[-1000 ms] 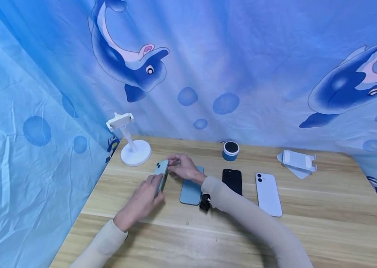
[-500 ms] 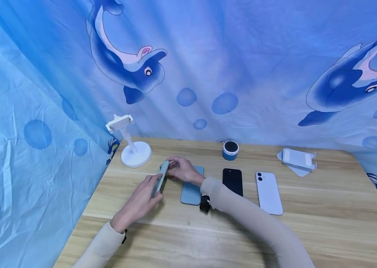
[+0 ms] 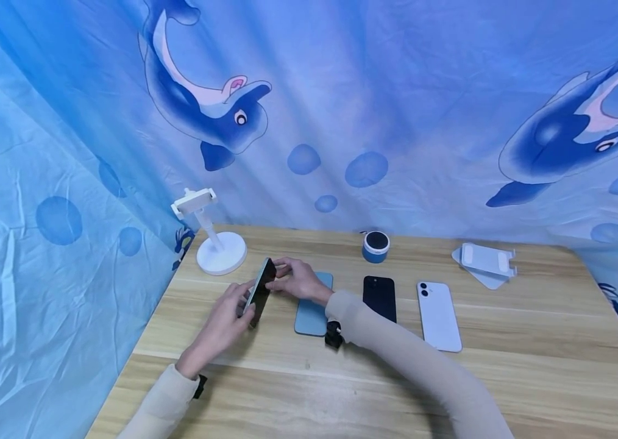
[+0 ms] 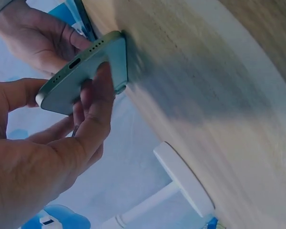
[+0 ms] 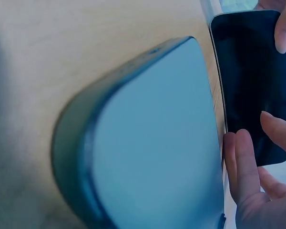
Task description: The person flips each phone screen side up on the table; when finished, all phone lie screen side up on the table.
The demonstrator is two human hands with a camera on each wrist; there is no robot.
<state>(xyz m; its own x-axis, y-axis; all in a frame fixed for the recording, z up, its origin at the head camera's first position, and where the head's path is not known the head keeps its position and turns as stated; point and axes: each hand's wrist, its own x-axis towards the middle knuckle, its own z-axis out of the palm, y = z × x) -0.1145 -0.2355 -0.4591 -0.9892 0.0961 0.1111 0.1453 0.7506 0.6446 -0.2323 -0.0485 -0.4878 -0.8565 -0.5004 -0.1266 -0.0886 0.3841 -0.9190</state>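
Observation:
A pale green smartphone (image 3: 262, 291) stands tilted on its long edge at the left of the table, its black screen turned to the right. My left hand (image 3: 220, 323) grips its near end, thumb on the screen side and fingers behind the back, as the left wrist view shows of the phone (image 4: 112, 55). My right hand (image 3: 302, 280) pinches the far end; in the right wrist view its thumb (image 5: 279, 133) lies on the screen and its fingers at the edge. Beneath my right wrist lies a blue phone (image 3: 309, 317), back up.
A white phone stand (image 3: 222, 255) with a round base is behind the hands at left. To the right lie a black phone (image 3: 380, 296) and a white phone (image 3: 440, 317). Farther back are a small blue speaker (image 3: 376, 247) and a folded white stand (image 3: 487, 262).
The green phone has turned in my hands: its back with the cameras faced up before, then its edge, and now the dark screen shows. The other things stay in place.

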